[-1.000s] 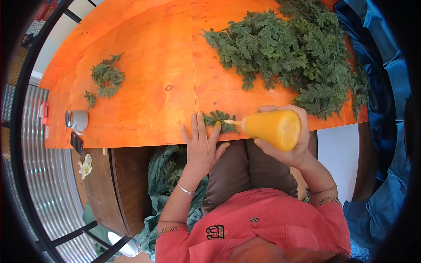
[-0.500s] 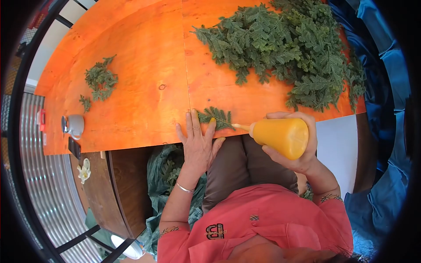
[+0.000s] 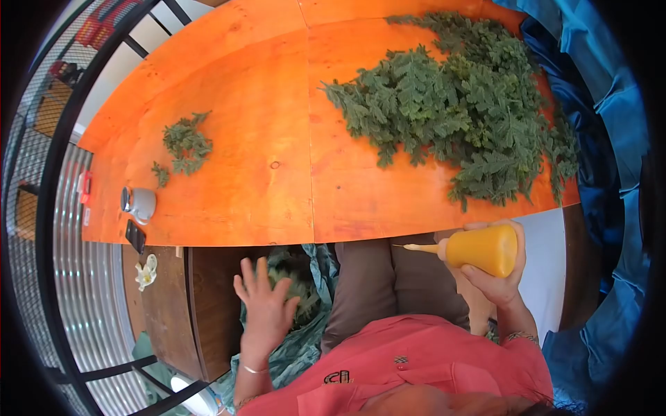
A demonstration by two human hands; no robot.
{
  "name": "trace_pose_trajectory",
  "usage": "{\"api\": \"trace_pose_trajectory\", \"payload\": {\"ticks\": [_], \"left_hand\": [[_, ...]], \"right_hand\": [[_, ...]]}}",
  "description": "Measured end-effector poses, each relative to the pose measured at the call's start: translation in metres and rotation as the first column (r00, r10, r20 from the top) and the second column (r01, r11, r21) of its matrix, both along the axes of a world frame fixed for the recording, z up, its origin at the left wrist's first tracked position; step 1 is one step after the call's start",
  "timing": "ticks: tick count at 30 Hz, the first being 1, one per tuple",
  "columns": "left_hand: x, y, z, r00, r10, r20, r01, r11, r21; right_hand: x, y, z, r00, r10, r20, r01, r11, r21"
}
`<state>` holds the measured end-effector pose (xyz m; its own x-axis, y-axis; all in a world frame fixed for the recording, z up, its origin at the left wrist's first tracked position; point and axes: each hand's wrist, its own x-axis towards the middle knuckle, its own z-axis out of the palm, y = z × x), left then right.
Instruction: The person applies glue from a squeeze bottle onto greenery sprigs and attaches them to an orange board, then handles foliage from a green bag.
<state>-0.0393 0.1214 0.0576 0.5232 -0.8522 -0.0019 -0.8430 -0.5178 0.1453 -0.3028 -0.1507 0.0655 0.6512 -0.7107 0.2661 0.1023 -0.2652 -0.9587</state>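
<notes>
My right hand [image 3: 501, 267] is wrapped round a yellow squeeze bottle [image 3: 482, 251]. The bottle lies on its side in the air near the table's front edge, over my lap, its pale thin nozzle pointing left. Below the edge, my left hand [image 3: 267, 305] has its fingers spread and holds nothing. It hovers over an open green plastic bag [image 3: 322, 281] with green sprigs [image 3: 298, 298] in it, partly hidden by the hand. A big heap of feathery green sprigs [image 3: 444, 104] covers the right part of the orange table [image 3: 250, 201].
A small pile of sprigs [image 3: 186, 144] sits on the table's left side. Nearer the left front corner are a grey mug [image 3: 141, 203] and a dark phone [image 3: 135, 236]. A wooden cabinet [image 3: 163, 298] stands below; blue cloth [image 3: 617, 139] hangs at the right.
My left hand has left the table and moved down-left over the bag, fingers spread. The sprig it pressed is gone from the table edge. My right hand drew the bottle down and right.
</notes>
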Motion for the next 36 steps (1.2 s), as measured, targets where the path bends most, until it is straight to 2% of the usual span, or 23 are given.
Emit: {"api": "trace_pose_trajectory", "payload": {"ticks": [1,2,4,5,6,7,8,9,11,12,14,17,19,20,21,23,25,27,30,33,36], "left_hand": [[0.007,0.001,0.007,0.998,0.045,-0.043,-0.045,0.999,0.001],[0.020,-0.013,0.013,1.000,-0.015,-0.022,0.012,0.994,-0.108],[0.051,-0.060,0.012,0.989,-0.048,-0.141,0.006,0.958,-0.287],[0.065,-0.092,0.003,0.996,-0.062,-0.065,0.020,0.862,-0.507],[0.081,-0.131,-0.007,0.962,-0.108,-0.251,-0.082,0.762,-0.643],[0.099,-0.168,-0.006,0.918,-0.082,-0.388,-0.190,0.767,-0.613],[0.116,-0.206,-0.007,0.916,0.034,-0.400,-0.268,0.793,-0.547],[0.132,-0.242,-0.018,0.957,0.012,-0.290,-0.216,0.699,-0.682],[0.166,-0.305,-0.039,0.932,0.160,-0.326,-0.343,0.681,-0.647],[0.180,-0.323,-0.045,0.841,0.095,-0.533,-0.444,0.683,-0.580],[0.195,-0.343,-0.053,0.523,-0.023,-0.852,-0.594,0.707,-0.384],[0.194,-0.323,-0.040,0.606,-0.249,-0.756,-0.475,0.648,-0.595],[0.173,-0.281,-0.023,0.882,-0.287,-0.374,-0.203,0.484,-0.851],[0.145,-0.251,0.001,0.985,-0.162,-0.060,0.035,0.529,-0.848],[0.116,-0.221,0.019,0.961,-0.057,0.271,0.250,0.603,-0.757],[0.072,-0.176,0.007,0.860,-0.156,0.486,0.459,0.655,-0.601],[0.031,-0.148,-0.020,0.813,-0.337,0.475,0.549,0.717,-0.430],[-0.003,-0.134,-0.072,0.867,-0.344,0.360,0.478,0.777,-0.409],[-0.039,-0.139,-0.093,0.948,-0.192,0.255,0.297,0.824,-0.483],[-0.056,-0.145,-0.070,0.989,-0.145,0.037,0.139,0.794,-0.592],[-0.047,-0.123,-0.057,0.967,-0.244,0.068,0.231,0.737,-0.636]], "right_hand": [[-0.003,0.000,-0.001,0.999,-0.003,0.033,0.001,0.997,0.073],[-0.003,-0.001,-0.001,0.999,-0.011,0.040,0.007,0.996,0.093],[-0.003,-0.002,-0.002,0.998,-0.029,0.055,0.021,0.991,0.129],[-0.002,-0.002,-0.002,0.997,-0.028,0.071,0.019,0.992,0.125],[-0.002,-0.002,-0.002,0.996,-0.028,0.085,0.017,0.992,0.123],[-0.001,-0.002,-0.003,0.995,-0.028,0.099,0.016,0.993,0.121],[-0.004,-0.003,-0.004,0.996,-0.035,0.083,0.027,0.995,0.099],[-0.008,-0.005,-0.005,0.997,-0.042,0.066,0.037,0.996,0.075],[-0.014,-0.008,-0.004,0.995,-0.078,0.060,0.074,0.995,0.074],[-0.017,-0.009,-0.002,0.992,-0.106,0.067,0.099,0.990,0.101],[-0.023,-0.015,-0.003,0.986,-0.143,0.090,0.133,0.985,0.105],[-0.038,-0.033,-0.012,0.976,-0.175,0.132,0.169,0.984,0.057],[-0.048,-0.043,-0.019,0.968,-0.204,0.146,0.197,0.979,0.058],[-0.049,-0.047,-0.019,0.963,-0.222,0.150,0.211,0.973,0.088],[-0.051,-0.050,-0.017,0.959,-0.242,0.150,0.225,0.967,0.119],[-0.053,-0.053,-0.018,0.956,-0.253,0.150,0.235,0.963,0.131],[-0.052,-0.056,-0.017,0.955,-0.252,0.154,0.241,0.966,0.091],[-0.052,-0.053,-0.014,0.965,-0.216,0.150,0.208,0.976,0.063],[-0.050,-0.042,-0.010,0.964,-0.220,0.147,0.219,0.976,0.020],[-0.047,-0.031,-0.014,0.959,-0.261,0.114,0.263,0.965,-0.007],[-0.037,-0.020,-0.011,0.947,-0.308,0.087,0.309,0.951,0.003]]}}
